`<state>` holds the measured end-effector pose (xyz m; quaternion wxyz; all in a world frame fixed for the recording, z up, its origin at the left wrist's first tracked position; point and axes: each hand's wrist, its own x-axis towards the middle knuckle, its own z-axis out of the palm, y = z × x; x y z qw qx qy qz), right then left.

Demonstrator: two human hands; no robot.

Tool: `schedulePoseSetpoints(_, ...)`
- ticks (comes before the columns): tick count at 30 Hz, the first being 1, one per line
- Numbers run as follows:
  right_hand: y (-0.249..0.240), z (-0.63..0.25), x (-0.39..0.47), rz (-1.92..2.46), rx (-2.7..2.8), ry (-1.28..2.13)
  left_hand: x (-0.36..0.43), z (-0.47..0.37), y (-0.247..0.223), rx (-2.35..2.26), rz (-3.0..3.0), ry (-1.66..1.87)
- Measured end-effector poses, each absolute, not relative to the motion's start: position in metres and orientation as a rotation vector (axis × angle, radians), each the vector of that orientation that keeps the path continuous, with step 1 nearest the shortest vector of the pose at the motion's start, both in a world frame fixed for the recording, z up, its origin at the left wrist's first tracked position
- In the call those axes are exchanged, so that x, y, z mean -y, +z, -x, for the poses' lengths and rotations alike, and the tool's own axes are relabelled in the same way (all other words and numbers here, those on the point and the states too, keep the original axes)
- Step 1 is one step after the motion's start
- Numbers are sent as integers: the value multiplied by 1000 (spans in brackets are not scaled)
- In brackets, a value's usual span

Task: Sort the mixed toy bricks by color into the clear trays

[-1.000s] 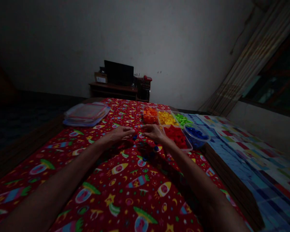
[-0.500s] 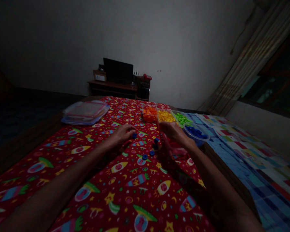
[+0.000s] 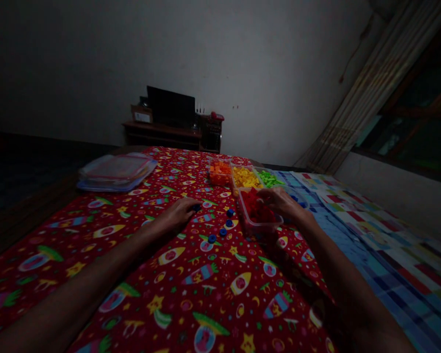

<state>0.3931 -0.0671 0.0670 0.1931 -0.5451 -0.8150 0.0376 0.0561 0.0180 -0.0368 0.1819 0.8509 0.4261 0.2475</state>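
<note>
On the red patterned cloth (image 3: 191, 304), several small round blue pieces (image 3: 212, 239) lie in a loose row. My left hand (image 3: 182, 212) rests at the row's far left end, its fingers closed on another blue piece (image 3: 196, 208). A clear tub of red pieces (image 3: 245, 215) stands right of the row. Over the tub's right rim is my right hand (image 3: 279, 200), fingertips bent down at the red pieces; whether it grips one is too dark to tell. Behind it, partly hidden, sits a round tub with blue pieces (image 3: 297, 198).
Tubs of orange (image 3: 220, 171), yellow (image 3: 247, 177) and green pieces (image 3: 270, 178) stand behind the red tub. Stacked clear lids (image 3: 117, 171) lie at the back left. A dark monitor (image 3: 171, 107) stands on a desk by the wall. Checked cloth (image 3: 375, 240) covers the right side.
My right hand has moved right, from above the row's far end to the red tub, uncovering the red pieces. My left hand has closed round the blue piece. The view has shifted slightly.
</note>
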Motion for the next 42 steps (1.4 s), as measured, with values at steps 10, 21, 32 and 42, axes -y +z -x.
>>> schedulePoseSetpoints(10,73,-328,61,1418,2346,115,-18,-50,-21,-1267,-2185,748)
schedulePoseSetpoints(21,14,-269,47,1768,2607,-132,-16,-35,-5,-1223,-1720,719)
schedulePoseSetpoints(32,13,-258,30,1050,2247,289,3,-53,16,-1063,-1638,875)
schedulePoseSetpoints(42,38,-272,36,1136,2249,248,-4,-74,-16,-912,-1767,787)
